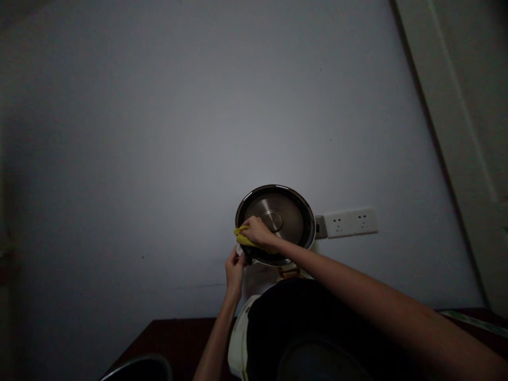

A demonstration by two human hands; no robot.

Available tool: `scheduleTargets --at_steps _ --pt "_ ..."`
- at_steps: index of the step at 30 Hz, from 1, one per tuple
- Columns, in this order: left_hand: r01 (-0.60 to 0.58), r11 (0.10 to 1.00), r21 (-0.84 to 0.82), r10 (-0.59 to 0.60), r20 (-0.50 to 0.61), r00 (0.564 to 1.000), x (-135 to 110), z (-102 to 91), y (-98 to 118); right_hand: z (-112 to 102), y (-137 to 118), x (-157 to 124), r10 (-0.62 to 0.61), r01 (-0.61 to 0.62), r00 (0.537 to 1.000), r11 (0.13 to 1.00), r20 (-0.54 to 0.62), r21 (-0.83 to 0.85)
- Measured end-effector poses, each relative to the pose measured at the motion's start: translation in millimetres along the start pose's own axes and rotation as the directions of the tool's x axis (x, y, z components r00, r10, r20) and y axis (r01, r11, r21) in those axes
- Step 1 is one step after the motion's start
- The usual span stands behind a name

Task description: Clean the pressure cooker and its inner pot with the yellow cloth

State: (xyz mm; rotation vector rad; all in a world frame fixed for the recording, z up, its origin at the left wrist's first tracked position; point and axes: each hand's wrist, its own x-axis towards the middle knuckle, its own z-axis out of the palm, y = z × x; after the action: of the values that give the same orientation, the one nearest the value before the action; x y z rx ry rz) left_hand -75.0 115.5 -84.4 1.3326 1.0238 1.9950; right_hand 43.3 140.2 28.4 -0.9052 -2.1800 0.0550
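A white rice cooker [240,338] stands on a dark table with its lid [283,211] swung up, the shiny metal inner plate facing me. My right hand [260,233] is closed on a yellow cloth [242,237] and presses it against the lower left of the lid plate. My left hand [235,269] grips the lid's left rim just below the cloth, fingers curled round the edge. The cooker's dark inner pot [313,328] opens below my right forearm.
A white double wall socket [351,222] sits on the grey wall right of the lid. A dark round pot rim [138,368] shows at the bottom left on the dark table [174,338]. A pale door frame [456,132] runs down the right side.
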Motion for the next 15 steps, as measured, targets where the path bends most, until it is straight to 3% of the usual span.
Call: scheduleTargets --at_steps 6,12,15 --pt "0.05 0.986 -0.158 -0.046 0.031 0.998 -6.0 1.4 0.3 -1.7 4.4 -39.1 -0.013 0.059 0.976 0.977 0.217 -0.207" --pt "0.066 0.953 -0.294 -0.05 0.064 0.997 -11.6 -2.7 -3.4 -30.2 25.1 -64.1 0.064 0.128 0.917 0.888 0.393 -0.442" --pt "0.062 0.933 -0.355 -0.04 0.068 0.997 -15.7 -0.4 -5.9 -49.0 43.9 -81.7 0.134 0.14 0.896 0.819 0.424 -0.556"
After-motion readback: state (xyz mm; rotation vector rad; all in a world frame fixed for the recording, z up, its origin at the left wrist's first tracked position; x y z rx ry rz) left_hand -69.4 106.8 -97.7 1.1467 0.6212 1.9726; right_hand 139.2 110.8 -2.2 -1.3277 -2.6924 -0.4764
